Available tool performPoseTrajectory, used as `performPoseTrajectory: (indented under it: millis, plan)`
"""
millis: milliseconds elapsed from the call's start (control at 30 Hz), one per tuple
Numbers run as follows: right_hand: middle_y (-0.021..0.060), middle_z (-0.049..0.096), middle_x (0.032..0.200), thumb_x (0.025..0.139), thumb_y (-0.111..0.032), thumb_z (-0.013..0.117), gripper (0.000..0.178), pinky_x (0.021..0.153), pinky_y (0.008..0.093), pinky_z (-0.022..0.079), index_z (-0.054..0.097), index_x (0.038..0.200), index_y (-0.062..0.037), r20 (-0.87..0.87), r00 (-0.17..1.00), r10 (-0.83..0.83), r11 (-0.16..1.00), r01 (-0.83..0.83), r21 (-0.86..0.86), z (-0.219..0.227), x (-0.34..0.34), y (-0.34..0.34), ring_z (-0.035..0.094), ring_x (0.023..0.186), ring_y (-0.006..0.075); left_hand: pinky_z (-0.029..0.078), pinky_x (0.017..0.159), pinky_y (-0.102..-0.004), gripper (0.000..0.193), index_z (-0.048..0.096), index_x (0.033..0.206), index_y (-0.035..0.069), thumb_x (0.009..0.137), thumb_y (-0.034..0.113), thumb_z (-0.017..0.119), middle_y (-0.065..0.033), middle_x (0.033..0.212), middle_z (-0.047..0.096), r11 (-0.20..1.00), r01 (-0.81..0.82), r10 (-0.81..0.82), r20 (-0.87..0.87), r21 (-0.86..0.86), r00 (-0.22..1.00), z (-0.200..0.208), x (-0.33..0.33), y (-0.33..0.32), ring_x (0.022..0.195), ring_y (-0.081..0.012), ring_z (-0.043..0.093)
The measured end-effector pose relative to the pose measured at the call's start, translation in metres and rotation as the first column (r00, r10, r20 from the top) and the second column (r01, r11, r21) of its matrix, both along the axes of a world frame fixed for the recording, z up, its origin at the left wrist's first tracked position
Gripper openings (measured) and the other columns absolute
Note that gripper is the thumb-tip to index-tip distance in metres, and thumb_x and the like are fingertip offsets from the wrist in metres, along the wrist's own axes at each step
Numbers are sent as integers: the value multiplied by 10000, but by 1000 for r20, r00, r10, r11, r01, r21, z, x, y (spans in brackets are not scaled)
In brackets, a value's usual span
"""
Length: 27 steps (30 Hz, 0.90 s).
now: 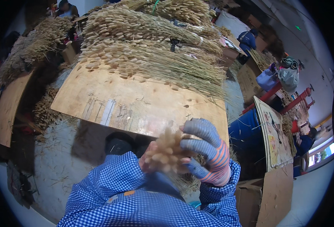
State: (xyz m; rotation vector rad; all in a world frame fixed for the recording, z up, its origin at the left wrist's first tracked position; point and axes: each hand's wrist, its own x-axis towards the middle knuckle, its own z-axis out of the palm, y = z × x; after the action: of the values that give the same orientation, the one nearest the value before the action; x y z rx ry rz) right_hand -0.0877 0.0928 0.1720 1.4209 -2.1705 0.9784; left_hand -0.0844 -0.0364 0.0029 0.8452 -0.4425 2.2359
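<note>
Both hands [212, 154] clasp a dried-grass bunch [167, 152], fluffy heads facing the camera, long axis roughly along the view.

Gloved right fingers [201, 128] curl inward near the left fingers [146, 156].

I can read no words or numbers, the print [256, 90] on the cardboard box [247, 78] being too small.

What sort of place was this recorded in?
Probably a dried-plant workshop: bundles of fluffy-headed stems are heaped on a wooden table, a similar bunch is being held, and another person in blue is farther back.
</note>
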Motion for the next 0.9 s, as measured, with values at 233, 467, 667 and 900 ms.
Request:
performPoseTrajectory:
  millis: [233, 467, 667, 900]
  plan:
    - [161, 600, 1151, 557, -118, 762, 384, 781, 468, 481, 616, 900, -27, -41, 992, 120, 969, -108, 221, 22, -8, 6, 589, 1031, 363, 470, 973, -540, 755, 137, 1499, 44, 942, 398, 505, -238, 1481, 303, 641, -262, 225, -149, -722, 963, 10, 20, -32, 1270, -408, 452]
    - [127, 625, 1141, 579, -132, 752, 348, 791, 474, 482, 626, 893, -52, -87, 983, 160, 966, -137, 218, 17, -9, -3, 604, 1029, 350, 503, 945, -512, 751, 210, 1447, -28, 894, 249, 636, -273, 1387, 410, 755, -382, 299, -239, -532, 924, 5, 16, -20, 1167, -407, 547]
    - [119, 633, 1130, 607, -125, 741, 295, 848, 481, 474, 638, 874, -55, -41, 977, 210, 951, -195, 239, 17, -10, 0, 602, 1043, 343, 495, 913, -581, 689, 267, 1425, -15, 867, 154, 635, -297, 1338, 433, 970, -226, 238, -161, 88, 958, 0, 5, 11, 1168, -436, 530]
    - [146, 607, 1166, 662, -123, 715, 260, 868, 475, 469, 610, 888, -50, 43, 978, 206, 972, -210, 108, 6, -15, -3, 581, 1061, 358, 464, 857, -689, 867, 208, 1495, 98, 807, 269, 707, -335, 1416, 304, 996, -6, -1, -89, -89, 996, -43, 2, -13, 1188, -589, 432]
